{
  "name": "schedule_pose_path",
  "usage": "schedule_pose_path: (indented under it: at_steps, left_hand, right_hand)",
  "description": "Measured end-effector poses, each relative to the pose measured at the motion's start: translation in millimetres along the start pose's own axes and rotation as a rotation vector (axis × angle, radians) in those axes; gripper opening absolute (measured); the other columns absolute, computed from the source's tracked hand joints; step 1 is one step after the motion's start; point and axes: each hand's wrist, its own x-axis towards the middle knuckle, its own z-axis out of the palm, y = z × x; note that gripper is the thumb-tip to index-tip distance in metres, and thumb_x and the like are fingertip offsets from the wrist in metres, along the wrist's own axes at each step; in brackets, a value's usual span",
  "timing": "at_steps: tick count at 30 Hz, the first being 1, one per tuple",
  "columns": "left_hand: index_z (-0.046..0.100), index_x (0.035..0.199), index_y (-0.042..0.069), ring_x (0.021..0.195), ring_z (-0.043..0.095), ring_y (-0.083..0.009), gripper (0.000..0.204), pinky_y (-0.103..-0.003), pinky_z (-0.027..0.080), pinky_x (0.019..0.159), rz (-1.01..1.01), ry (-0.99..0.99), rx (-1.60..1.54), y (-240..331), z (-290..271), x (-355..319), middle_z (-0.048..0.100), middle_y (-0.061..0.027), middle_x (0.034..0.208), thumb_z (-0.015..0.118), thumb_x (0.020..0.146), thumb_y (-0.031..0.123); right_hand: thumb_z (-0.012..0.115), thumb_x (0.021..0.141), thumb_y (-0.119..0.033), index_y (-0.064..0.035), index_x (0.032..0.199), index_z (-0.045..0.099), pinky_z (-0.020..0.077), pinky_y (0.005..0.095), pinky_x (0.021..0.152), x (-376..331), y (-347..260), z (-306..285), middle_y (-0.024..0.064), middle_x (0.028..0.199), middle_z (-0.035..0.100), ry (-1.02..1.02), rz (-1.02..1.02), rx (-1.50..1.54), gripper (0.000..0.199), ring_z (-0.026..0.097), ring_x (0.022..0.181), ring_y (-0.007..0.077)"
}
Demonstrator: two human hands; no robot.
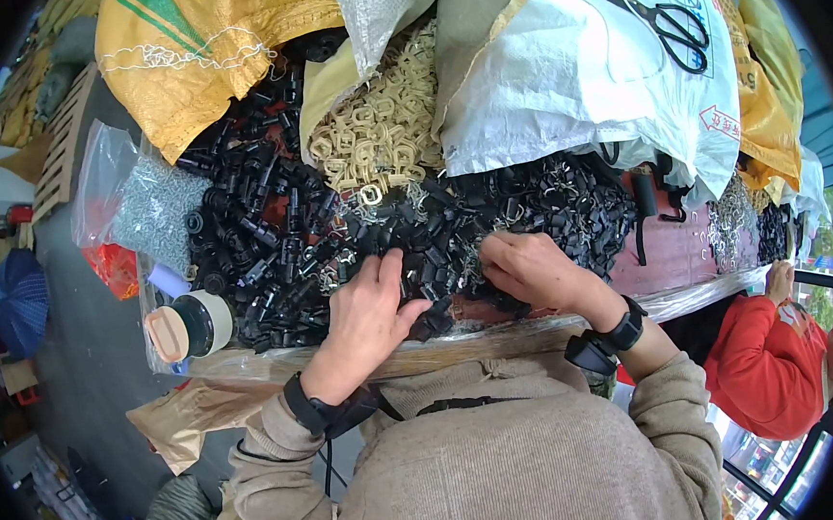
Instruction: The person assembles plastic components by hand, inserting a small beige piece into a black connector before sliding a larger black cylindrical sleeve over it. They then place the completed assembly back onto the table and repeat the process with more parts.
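My left hand rests at the front of a heap of small black plastic parts, its fingers stretched into the pile and its thumb apart. Nothing shows in its grip. To its right, my right hand is closed over the same heap with curled fingers pressed together. Whatever its fingertips hold is hidden. Small metal pieces lie mixed among the black parts near my left fingers. Behind the heap, cream-coloured plastic loops spill from a sack. Black cylindrical parts are piled to the left.
A jar with a peach lid stands at the table's left edge, beside a clear bag of small metal parts. Black-handled scissors lie on a white sack. A yellow sack sits behind. At right, a person in red works at the table.
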Motion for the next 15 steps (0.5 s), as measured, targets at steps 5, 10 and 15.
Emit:
schedule_pose_path:
  at_steps: [5, 10, 15]
  left_hand:
    - [0.045, 0.105, -0.001, 0.064, 0.057, -0.0316, 0.049, -0.037, 0.047, 0.052, 0.067, -0.089, 0.054, 0, 3, -8, 0.053, -0.0138, 0.080, 0.068, 0.068, 0.020]
    - [0.046, 0.104, 0.001, 0.062, 0.058, -0.0273, 0.042, -0.033, 0.046, 0.051, 0.121, 0.039, -0.025, 0, -1, -2, 0.051, -0.0130, 0.077, 0.066, 0.072, 0.017]
    - [0.050, 0.098, 0.004, 0.064, 0.054, -0.0120, 0.025, -0.024, 0.044, 0.053, -0.321, -0.053, -0.841, 7, -3, 13, 0.050, -0.0054, 0.080, 0.062, 0.077, 0.011]
  right_hand:
    - [0.056, 0.073, -0.007, -0.0010, 0.078, 0.047, 0.0429, 0.0372, 0.056, 3, 8, 2, 0.0129, 0.071, 0.051, -0.021, -0.041, 0.133, 0.012, 0.052, 0.063, 0.0337]
    - [0.054, 0.075, -0.004, 0.0000, 0.079, 0.047, 0.0424, 0.0321, 0.054, 2, 7, -8, 0.0101, 0.069, 0.052, 0.015, -0.043, 0.305, 0.009, 0.054, 0.059, 0.0251]
    - [0.051, 0.080, -0.004, -0.0013, 0.083, 0.046, 0.0400, 0.0228, 0.052, -1, 5, -11, 0.0039, 0.069, 0.053, -0.067, 0.248, 0.779, 0.007, 0.051, 0.058, 0.0100]
